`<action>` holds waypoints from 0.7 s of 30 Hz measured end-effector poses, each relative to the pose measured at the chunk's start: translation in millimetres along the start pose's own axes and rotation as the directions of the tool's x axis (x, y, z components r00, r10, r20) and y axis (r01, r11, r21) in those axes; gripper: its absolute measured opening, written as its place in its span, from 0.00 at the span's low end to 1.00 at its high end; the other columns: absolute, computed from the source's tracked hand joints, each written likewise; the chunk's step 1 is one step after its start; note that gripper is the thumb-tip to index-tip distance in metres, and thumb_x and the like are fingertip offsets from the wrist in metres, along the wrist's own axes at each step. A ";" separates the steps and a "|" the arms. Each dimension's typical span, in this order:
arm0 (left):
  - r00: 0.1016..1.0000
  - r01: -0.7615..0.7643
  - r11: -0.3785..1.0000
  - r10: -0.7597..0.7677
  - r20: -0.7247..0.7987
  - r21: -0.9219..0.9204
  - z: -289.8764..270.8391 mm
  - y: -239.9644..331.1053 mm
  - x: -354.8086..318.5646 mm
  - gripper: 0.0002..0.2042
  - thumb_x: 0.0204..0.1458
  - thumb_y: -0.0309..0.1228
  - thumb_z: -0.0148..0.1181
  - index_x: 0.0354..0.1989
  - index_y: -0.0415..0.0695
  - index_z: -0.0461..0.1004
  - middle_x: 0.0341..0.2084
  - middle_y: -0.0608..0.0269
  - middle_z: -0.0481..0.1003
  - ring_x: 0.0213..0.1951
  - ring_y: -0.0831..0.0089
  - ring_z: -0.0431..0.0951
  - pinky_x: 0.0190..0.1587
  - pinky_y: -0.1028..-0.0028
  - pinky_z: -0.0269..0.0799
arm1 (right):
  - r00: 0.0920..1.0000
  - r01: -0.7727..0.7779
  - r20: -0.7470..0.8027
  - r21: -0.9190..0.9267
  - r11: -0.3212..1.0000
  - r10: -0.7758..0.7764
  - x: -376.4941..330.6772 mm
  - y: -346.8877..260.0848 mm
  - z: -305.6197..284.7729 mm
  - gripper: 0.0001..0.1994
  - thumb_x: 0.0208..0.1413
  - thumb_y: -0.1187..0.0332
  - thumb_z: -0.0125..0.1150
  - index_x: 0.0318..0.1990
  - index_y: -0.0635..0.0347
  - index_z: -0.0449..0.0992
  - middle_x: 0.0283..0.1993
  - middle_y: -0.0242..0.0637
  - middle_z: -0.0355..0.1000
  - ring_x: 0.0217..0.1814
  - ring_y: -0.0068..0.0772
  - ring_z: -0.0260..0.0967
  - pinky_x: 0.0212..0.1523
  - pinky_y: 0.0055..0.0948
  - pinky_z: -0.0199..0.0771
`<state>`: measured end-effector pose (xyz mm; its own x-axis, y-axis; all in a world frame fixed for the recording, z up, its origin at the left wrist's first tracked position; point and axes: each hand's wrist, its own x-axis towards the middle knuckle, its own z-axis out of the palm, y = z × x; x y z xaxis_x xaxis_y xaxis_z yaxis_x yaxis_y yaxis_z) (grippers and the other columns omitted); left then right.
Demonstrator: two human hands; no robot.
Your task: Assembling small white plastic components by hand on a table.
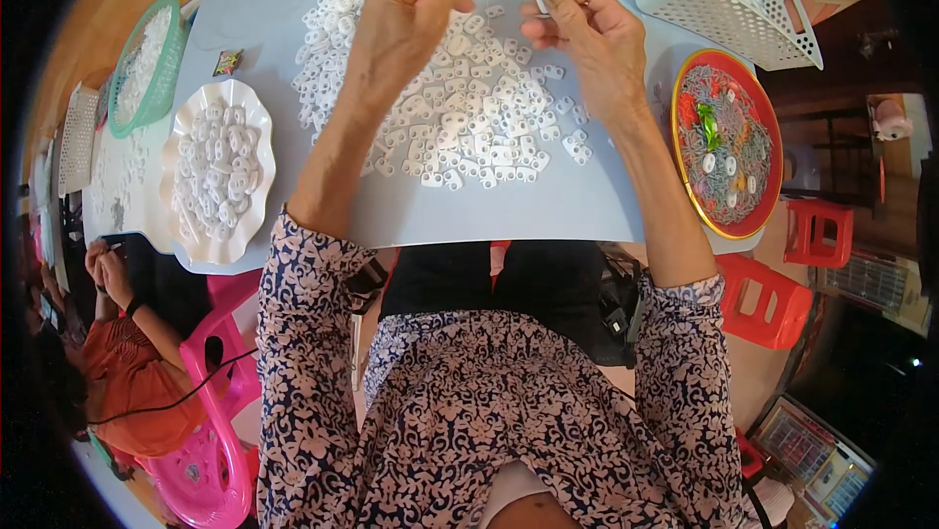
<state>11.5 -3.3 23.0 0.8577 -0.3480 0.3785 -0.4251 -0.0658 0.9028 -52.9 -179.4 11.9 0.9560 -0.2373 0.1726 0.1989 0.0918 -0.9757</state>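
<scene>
Both forearms reach over a grey-blue table point(323, 214). My left hand point(411, 21) is raised above a heap of small white two-holed plastic pieces point(489, 128), its fingers curled in a pinch. What those fingers hold, if anything, is too small or hidden to make out. To its right, my right hand point(597, 35) pinches one white plastic piece point(542, 3) between thumb and fingers, slightly above the table. The two hands are apart. Loose pieces lie spread beneath and between them.
A wavy-edged white dish point(177, 221) of white pieces stands at left, near a green basket point(176, 69). A gold-rimmed red tray point(682, 172) with grey strands is at right, below a perforated white basket point(782, 48). Another person's hands point(112, 275) show at far left.
</scene>
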 end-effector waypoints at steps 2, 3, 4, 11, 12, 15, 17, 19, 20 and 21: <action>0.991 0.103 0.949 -0.124 0.052 0.298 -10.2 -1.0 1.4 0.10 0.56 0.30 0.50 0.39 0.41 0.77 0.25 0.68 0.76 0.30 0.84 0.68 0.32 0.80 0.64 | 0.997 -0.073 0.010 0.062 0.995 0.072 -0.3 -2.6 -1.7 0.08 0.56 0.68 0.59 0.36 0.64 0.75 0.31 0.33 0.74 0.30 0.20 0.69 0.36 0.20 0.71; 0.992 0.017 0.939 -0.058 0.109 0.344 -12.5 -8.2 1.8 0.07 0.53 0.27 0.53 0.37 0.40 0.76 0.24 0.65 0.76 0.30 0.78 0.70 0.34 0.78 0.64 | 0.995 -0.099 0.009 0.056 0.994 0.098 -0.2 -2.7 -2.5 0.07 0.56 0.69 0.59 0.36 0.64 0.75 0.31 0.33 0.73 0.29 0.19 0.68 0.36 0.21 0.71; 0.992 0.015 0.937 -0.057 0.110 0.348 -15.6 -14.7 1.1 0.07 0.53 0.27 0.53 0.37 0.40 0.76 0.24 0.65 0.76 0.30 0.78 0.70 0.34 0.78 0.64 | 0.992 -0.125 0.009 0.050 0.991 0.125 -0.2 -2.5 -2.6 0.07 0.56 0.69 0.59 0.37 0.64 0.75 0.31 0.33 0.73 0.29 0.19 0.68 0.35 0.21 0.71; 0.937 -0.310 0.719 0.120 0.328 0.622 -13.1 -4.9 -12.0 0.02 0.46 0.23 0.55 0.27 0.38 0.73 0.24 0.52 0.70 0.33 0.56 0.68 0.39 0.63 0.66 | 0.996 -0.085 0.036 -0.032 0.996 0.086 3.9 9.1 -13.0 0.07 0.55 0.71 0.60 0.37 0.65 0.77 0.29 0.31 0.72 0.28 0.16 0.67 0.34 0.19 0.70; 0.925 -0.330 0.658 0.081 0.372 0.677 -13.0 -5.4 -14.0 0.03 0.45 0.23 0.56 0.28 0.39 0.73 0.25 0.52 0.70 0.35 0.56 0.68 0.40 0.63 0.67 | 0.996 -0.068 0.057 -0.055 0.996 0.072 3.7 8.9 -12.3 0.07 0.55 0.71 0.60 0.38 0.65 0.77 0.29 0.30 0.72 0.28 0.16 0.67 0.34 0.18 0.70; 0.918 -0.351 0.668 0.109 0.381 0.656 -6.4 -9.6 -20.1 0.04 0.44 0.23 0.57 0.30 0.39 0.73 0.27 0.52 0.68 0.36 0.55 0.66 0.41 0.63 0.67 | 0.994 -0.054 0.087 -0.099 0.994 0.063 1.2 5.1 -6.0 0.07 0.56 0.71 0.59 0.38 0.64 0.78 0.28 0.30 0.73 0.28 0.16 0.67 0.33 0.17 0.70; 0.911 -0.370 0.673 0.128 0.392 0.640 -5.5 -12.8 -20.0 0.05 0.44 0.23 0.57 0.30 0.39 0.73 0.26 0.52 0.67 0.36 0.55 0.66 0.41 0.63 0.67 | 0.993 -0.055 0.096 -0.121 0.991 0.067 0.1 4.2 -4.8 0.07 0.56 0.71 0.59 0.39 0.64 0.78 0.27 0.29 0.73 0.28 0.16 0.67 0.33 0.17 0.69; 0.904 -0.389 0.678 0.149 0.401 0.624 -5.1 -12.2 -18.6 0.05 0.43 0.23 0.57 0.30 0.39 0.73 0.26 0.52 0.67 0.37 0.55 0.66 0.41 0.63 0.67 | 0.990 -0.043 0.126 -0.113 0.993 0.057 0.0 5.2 -5.5 0.07 0.56 0.70 0.58 0.38 0.64 0.78 0.28 0.30 0.73 0.28 0.16 0.67 0.32 0.16 0.70; 0.913 -0.368 0.707 0.152 0.379 0.604 -4.8 -9.5 -17.7 0.05 0.44 0.23 0.57 0.32 0.39 0.74 0.26 0.54 0.69 0.36 0.58 0.67 0.41 0.65 0.67 | 0.990 -0.044 0.126 -0.114 0.992 0.058 -0.3 4.5 -5.3 0.07 0.56 0.70 0.58 0.38 0.64 0.78 0.28 0.30 0.73 0.28 0.16 0.67 0.32 0.16 0.70; 0.921 -0.348 0.735 0.154 0.357 0.582 -4.3 -7.1 -17.0 0.06 0.46 0.24 0.57 0.33 0.38 0.74 0.27 0.56 0.71 0.35 0.61 0.69 0.40 0.67 0.67 | 0.991 -0.047 0.117 -0.133 0.990 0.063 -0.8 2.9 -5.0 0.07 0.56 0.71 0.58 0.39 0.64 0.78 0.28 0.30 0.73 0.28 0.16 0.67 0.33 0.16 0.70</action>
<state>1.2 7.0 11.0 0.6218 -0.6644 0.4146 -0.7792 -0.4716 0.4129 -54.1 -183.7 8.3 0.9852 -0.1168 0.1258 0.1235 -0.0268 -0.9920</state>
